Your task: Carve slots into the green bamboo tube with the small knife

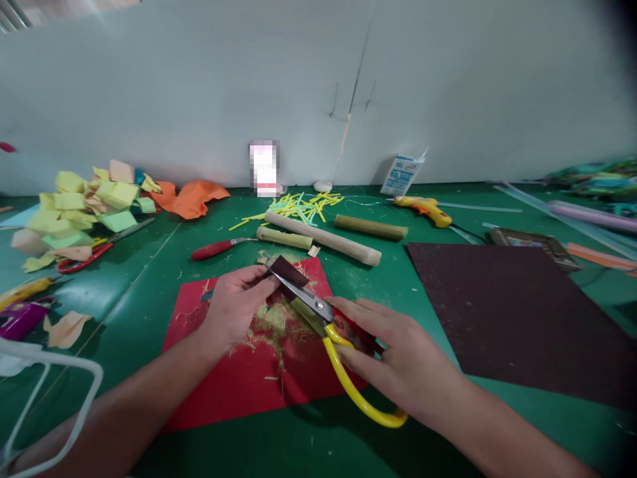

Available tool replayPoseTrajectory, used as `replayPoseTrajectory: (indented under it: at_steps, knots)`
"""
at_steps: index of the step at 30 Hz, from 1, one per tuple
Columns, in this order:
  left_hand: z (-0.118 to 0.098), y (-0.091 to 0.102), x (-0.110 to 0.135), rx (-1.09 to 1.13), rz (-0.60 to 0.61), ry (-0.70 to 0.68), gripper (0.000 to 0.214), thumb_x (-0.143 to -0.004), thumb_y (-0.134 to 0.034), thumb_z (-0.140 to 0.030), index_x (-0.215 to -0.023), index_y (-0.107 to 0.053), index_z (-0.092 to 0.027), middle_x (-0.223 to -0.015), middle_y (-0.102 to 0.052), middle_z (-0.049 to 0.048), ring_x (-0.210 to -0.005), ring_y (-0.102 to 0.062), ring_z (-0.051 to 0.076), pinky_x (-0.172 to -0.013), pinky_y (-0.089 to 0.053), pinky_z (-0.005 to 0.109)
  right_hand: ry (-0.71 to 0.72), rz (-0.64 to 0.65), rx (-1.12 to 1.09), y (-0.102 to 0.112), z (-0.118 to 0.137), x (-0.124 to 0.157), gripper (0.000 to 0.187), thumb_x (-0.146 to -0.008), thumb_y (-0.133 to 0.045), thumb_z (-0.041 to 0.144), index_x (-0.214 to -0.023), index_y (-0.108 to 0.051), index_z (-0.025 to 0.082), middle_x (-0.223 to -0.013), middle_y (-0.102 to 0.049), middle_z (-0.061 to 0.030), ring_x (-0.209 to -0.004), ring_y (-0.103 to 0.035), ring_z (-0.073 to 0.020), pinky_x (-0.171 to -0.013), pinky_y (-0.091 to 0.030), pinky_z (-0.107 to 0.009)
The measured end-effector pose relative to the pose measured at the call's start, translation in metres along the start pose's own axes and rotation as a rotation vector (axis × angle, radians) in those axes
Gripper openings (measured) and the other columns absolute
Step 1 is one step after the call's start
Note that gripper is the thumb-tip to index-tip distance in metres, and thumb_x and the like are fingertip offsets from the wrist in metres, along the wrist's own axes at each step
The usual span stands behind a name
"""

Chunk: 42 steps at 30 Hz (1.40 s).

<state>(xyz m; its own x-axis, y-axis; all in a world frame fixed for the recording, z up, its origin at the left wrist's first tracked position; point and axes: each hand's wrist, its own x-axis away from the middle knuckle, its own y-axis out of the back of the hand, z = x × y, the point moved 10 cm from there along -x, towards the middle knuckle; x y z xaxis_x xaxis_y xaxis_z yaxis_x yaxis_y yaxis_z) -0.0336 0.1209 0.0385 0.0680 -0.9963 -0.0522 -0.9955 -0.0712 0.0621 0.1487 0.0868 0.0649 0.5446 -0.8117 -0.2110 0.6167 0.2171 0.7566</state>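
My left hand (237, 302) pinches a small dark brown sheet (288, 269) that looks like sandpaper. My right hand (393, 342) holds scissors (365, 401) with one yellow and one red handle. Their blades reach across the small sheet toward my left fingertips; whether they are cutting into it I cannot tell. Beneath the scissors a piece of bamboo (306, 315) lies partly hidden on a red sheet (199, 385), which is strewn with pale shavings and dust. To the right rests a large sheet of the same dark material (512, 305).
Behind my hands lie a red-handled tool (213, 249), a short bamboo piece (284, 238), a wooden rod (323, 239) and another bamboo tube (371, 226). A yellow glue gun (425, 209) sits at back right. Folded papers (74, 212) and red-handled scissors (87, 261) are on the left.
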Motion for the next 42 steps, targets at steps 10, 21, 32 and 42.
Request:
replayPoseTrajectory:
  at_steps: [10, 21, 32, 42]
  knots:
    - [-0.005, -0.004, 0.002, -0.071, 0.041, -0.040, 0.018, -0.079, -0.059, -0.031, -0.078, -0.067, -0.015, -0.063, -0.062, 0.0012, -0.057, -0.054, 0.011, -0.056, -0.042, 0.021, -0.049, -0.002, -0.015, 0.003, -0.002, -0.002, 0.039, -0.079, -0.055, 0.028, -0.117, -0.057, 0.025, -0.095, -0.066, -0.0029, -0.080, -0.062, -0.0153, -0.066, -0.050, -0.024]
    - [-0.013, 0.093, -0.048, -0.772, -0.282, -0.224, 0.027, -0.076, -0.058, -0.031, -0.098, -0.066, -0.018, -0.087, -0.065, 0.0051, -0.075, -0.058, 0.017, -0.071, -0.045, 0.027, -0.365, -0.270, 0.515, 0.063, -0.054, 0.001, 0.038, -0.076, -0.051, 0.044, -0.106, -0.060, 0.023, -0.075, -0.067, -0.0069, -0.057, -0.060, -0.0236, -0.046, -0.041, -0.032]
    - [-0.025, -0.010, -0.074, -1.243, 0.196, -0.342, 0.021, -0.078, -0.053, -0.026, -0.091, -0.067, -0.017, -0.089, -0.065, 0.0055, -0.080, -0.059, 0.017, -0.070, -0.044, 0.026, -0.543, 0.092, 0.769, 0.053, -0.097, 0.008, 0.020, -0.074, -0.051, 0.036, -0.087, -0.060, 0.024, -0.075, -0.066, -0.0077, -0.067, -0.062, -0.0304, -0.045, -0.032, -0.032]
    - [0.005, -0.071, -0.107, -1.507, 0.419, -0.314, 0.022, -0.074, -0.055, -0.028, -0.090, -0.069, -0.021, -0.085, -0.067, 0.0086, -0.079, -0.060, 0.024, -0.067, -0.042, 0.031, -0.512, 0.069, 0.781, 0.066, -0.111, 0.011, 0.030, -0.070, -0.048, 0.019, -0.095, -0.064, 0.021, -0.086, -0.067, -0.0106, -0.064, -0.063, -0.0252, -0.044, -0.039, -0.032]
